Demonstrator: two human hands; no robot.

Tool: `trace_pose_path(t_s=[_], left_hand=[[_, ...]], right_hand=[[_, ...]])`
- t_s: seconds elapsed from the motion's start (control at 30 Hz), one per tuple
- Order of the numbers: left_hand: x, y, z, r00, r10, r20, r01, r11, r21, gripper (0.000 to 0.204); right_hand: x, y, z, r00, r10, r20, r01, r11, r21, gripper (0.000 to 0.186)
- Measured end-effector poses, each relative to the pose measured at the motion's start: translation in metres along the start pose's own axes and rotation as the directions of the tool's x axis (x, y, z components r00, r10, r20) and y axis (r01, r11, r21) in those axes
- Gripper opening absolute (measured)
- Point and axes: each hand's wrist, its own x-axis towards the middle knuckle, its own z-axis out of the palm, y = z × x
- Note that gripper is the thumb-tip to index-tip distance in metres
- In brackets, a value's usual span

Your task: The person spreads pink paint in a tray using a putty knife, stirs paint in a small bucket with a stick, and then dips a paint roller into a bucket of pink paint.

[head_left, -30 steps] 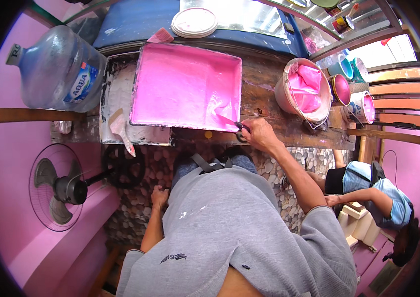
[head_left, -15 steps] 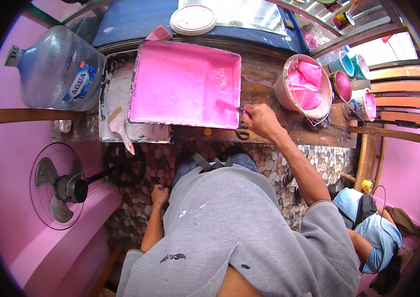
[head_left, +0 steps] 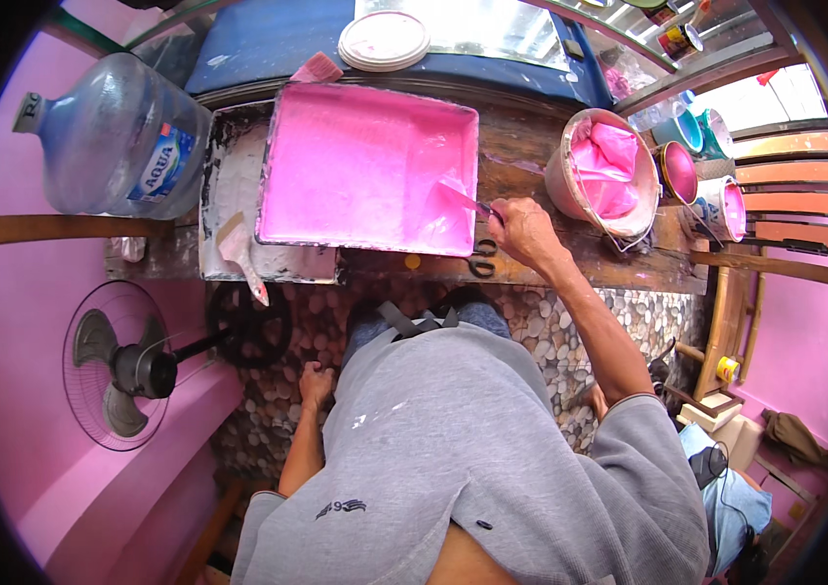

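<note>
My right hand [head_left: 521, 234] grips the dark handle of a flat, paint-coated tool [head_left: 458, 193], a brush or scraper, whose end is in the pink paint at the right of a tray [head_left: 351, 156]. Beneath it lies a pale, crusted tray [head_left: 229, 146] bearing a white paintbrush [head_left: 243, 258]. Black scissor handles [head_left: 480, 258] show just below my right hand. A bucket [head_left: 562, 171] with crumpled pink material sits right of the hand. My left hand [head_left: 315, 380] hangs low beside my body, fingers loosely curled, with nothing visible in them.
A water jug [head_left: 112, 136] lies at the wooden table's left, above a fan [head_left: 131, 370]. Stacked lids [head_left: 383, 37] rest on a blue surface behind. Several paint cans [head_left: 677, 175] line the right, near a slatted window. A co-worker in light blue [head_left: 731, 497] is bent at lower right.
My right hand has moved up and right with the tool, uncovering more of the scissor handles. The co-worker has bent down, lower in view. My left hand is nearly still.
</note>
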Motion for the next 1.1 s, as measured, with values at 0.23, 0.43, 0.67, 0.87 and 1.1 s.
trace_pose_path(t_s=[0.23,0.43,0.67,0.87,1.1], left_hand=[[0.005,-0.011,0.009,0.999,0.023,-0.026,-0.023,1.000,-0.002,0.043],[0.009,-0.019,0.010,0.999,0.034,0.039,-0.036,0.997,0.071,0.036],[0.013,-0.040,0.027,0.993,0.121,-0.018,-0.118,0.988,0.096,0.040],[0.020,-0.050,0.032,0.978,0.186,0.096,-0.199,0.969,0.145,0.046],[0.006,-0.023,0.023,0.979,0.185,0.080,-0.197,0.964,0.179,0.045]], right_hand=[[0.005,0.004,0.004,0.998,-0.029,0.064,0.029,1.000,-0.004,0.020],[0.002,-0.004,0.013,0.988,-0.039,0.151,0.030,0.998,0.063,0.021],[0.010,-0.001,0.011,0.993,0.037,0.114,-0.046,0.996,0.075,0.021],[0.022,-0.003,0.005,0.999,0.044,0.019,-0.046,0.992,0.115,0.021],[0.041,0.002,-0.006,0.998,0.019,0.054,-0.027,0.988,0.151,0.024]])
